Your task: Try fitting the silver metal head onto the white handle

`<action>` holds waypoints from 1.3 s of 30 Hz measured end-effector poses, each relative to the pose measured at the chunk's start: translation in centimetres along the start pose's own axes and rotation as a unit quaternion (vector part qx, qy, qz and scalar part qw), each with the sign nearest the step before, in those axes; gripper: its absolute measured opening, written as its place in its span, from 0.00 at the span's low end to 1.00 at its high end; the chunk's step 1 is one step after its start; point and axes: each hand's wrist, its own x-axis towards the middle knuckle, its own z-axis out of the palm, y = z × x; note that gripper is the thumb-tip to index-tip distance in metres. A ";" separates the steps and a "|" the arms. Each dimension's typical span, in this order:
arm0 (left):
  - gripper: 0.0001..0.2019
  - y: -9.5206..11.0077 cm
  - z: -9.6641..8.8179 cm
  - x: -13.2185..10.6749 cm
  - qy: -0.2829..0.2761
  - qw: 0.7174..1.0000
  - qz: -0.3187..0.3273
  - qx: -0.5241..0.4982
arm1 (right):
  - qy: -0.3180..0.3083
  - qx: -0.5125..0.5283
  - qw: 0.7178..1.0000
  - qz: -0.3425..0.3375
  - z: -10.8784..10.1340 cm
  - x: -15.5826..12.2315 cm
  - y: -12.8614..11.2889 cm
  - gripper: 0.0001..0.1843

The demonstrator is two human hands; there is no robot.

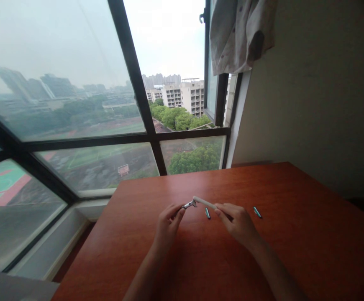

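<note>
My left hand (168,221) pinches the handle of a silver razor (188,205), whose head end points to the right. In my right hand (237,219) is a slim white stick (204,202), gripped near its lower right end. Its far tip meets or nearly meets the razor's head; whether they touch is too small to tell. Whether the stick has bristles cannot be made out. Just below the white stick, a dark green razor cartridge (207,213) lies on the table. Another razor cartridge (257,212) rests to the right of my right hand.
The reddish-brown wooden table (132,259) extends under both hands. Dark-framed windows (150,125) run along its far and left sides, with one pane swung open. A light cloth garment (232,37) hangs at the upper right, beside a plain wall (310,104).
</note>
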 end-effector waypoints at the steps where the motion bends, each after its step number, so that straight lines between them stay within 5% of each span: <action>1: 0.14 0.0 0.0 0.0 -0.001 1.000 0.000 0.000 | -0.003 0.002 1.000 -0.001 0.0 0.0 0.0 0.15; 21: 0.12 0.3 0.0 -0.1 -0.007 1.000 -0.002 -0.014 | 0.009 0.010 1.000 0.006 0.2 0.0 0.1 0.14; 32: 0.15 0.8 -0.2 0.1 0.041 0.994 -0.072 -0.068 | -0.009 0.043 0.999 -0.011 0.1 0.0 -0.4 0.15; 39: 0.17 0.7 -0.1 0.0 0.020 0.993 -0.084 -0.084 | -0.002 0.036 0.999 -0.010 -0.1 0.1 -0.2 0.15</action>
